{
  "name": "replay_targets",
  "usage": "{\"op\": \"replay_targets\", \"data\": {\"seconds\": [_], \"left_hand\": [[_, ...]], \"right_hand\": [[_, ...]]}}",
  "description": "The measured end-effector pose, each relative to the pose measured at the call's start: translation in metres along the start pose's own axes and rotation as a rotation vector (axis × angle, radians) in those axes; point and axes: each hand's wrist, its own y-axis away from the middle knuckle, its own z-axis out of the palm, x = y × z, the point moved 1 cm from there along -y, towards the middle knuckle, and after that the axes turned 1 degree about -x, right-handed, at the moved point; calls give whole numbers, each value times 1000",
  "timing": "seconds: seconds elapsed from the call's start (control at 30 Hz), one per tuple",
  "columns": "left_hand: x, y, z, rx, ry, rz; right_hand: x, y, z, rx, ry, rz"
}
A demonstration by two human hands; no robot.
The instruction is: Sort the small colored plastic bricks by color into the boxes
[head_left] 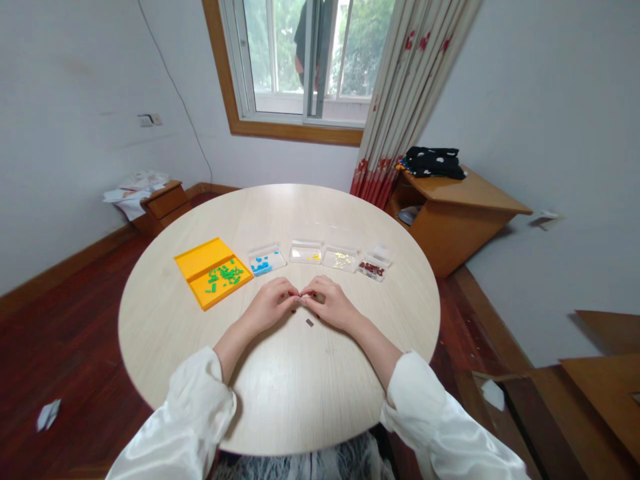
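My left hand and my right hand meet over the middle of the round table. Their fingertips pinch a tiny dark brown building brick between them, mostly hidden by the fingers. Just below, a flat brown brick lies on the tabletop. Another tiny dark piece shows by my left fingertips. Beyond my hands, a clear box of brown bricks stands to the right. Toward the left is an open orange case with many small green bricks in one half.
Between the case and the brown bricks stand clear boxes with blue bricks, a few yellow bricks and pale yellow bricks. A wooden cabinet with dark cloth on top stands beyond the table, right of the curtain.
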Motion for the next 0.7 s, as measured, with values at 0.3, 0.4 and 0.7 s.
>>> {"op": "replay_targets", "data": {"seconds": [0.3, 0.4, 0.7], "left_hand": [[1, 0, -4, 31, -25, -20], [-3, 0, -5, 4, -35, -36], [-6, 2, -4, -99, -42, -46]], "right_hand": [[7, -1, -17, 107, 52, 3], [23, 2, -41, 339, 110, 91], [65, 20, -85, 691, 190, 484]]}}
